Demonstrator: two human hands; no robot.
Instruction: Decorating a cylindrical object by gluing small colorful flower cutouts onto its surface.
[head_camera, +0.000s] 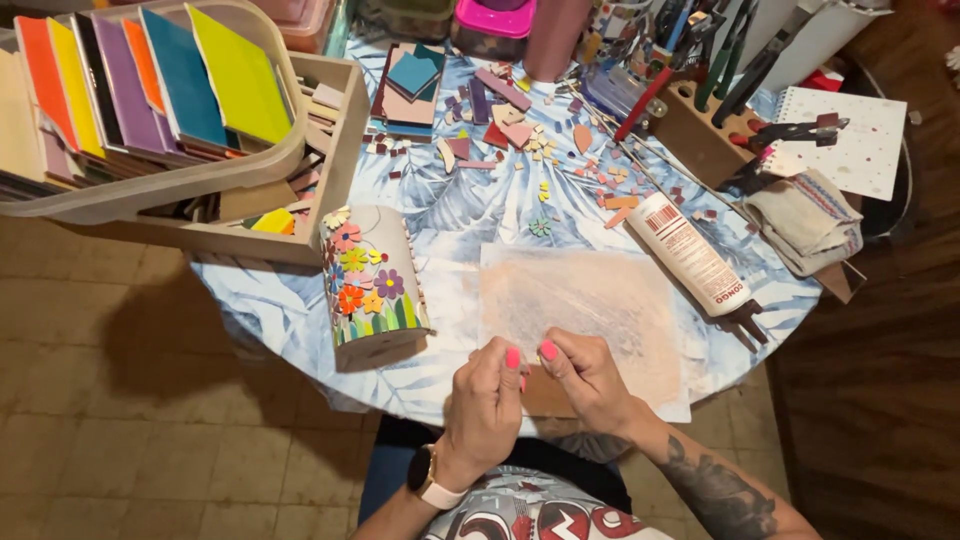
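My left hand (487, 398) and my right hand (588, 377) are held close together at the near edge of the round table (300, 300), fingertips almost touching. Both are curled, and whatever small thing they pinch is hidden by the fingers. Just beyond them lies a stained sheet of paper (590, 300). To the left of my left hand stands a curved roof tile (372, 280) decorated with coloured mosaic flowers and green leaves.
A white glue bottle (690, 253) lies to the right of the paper. Several loose tile pieces (520, 130) are scattered at the back. A tray of coloured sheets (150, 90) rests on a wooden box (330, 160) at left. A tool holder (700, 110), cloth (805, 215) and notebook (850, 140) lie at right.
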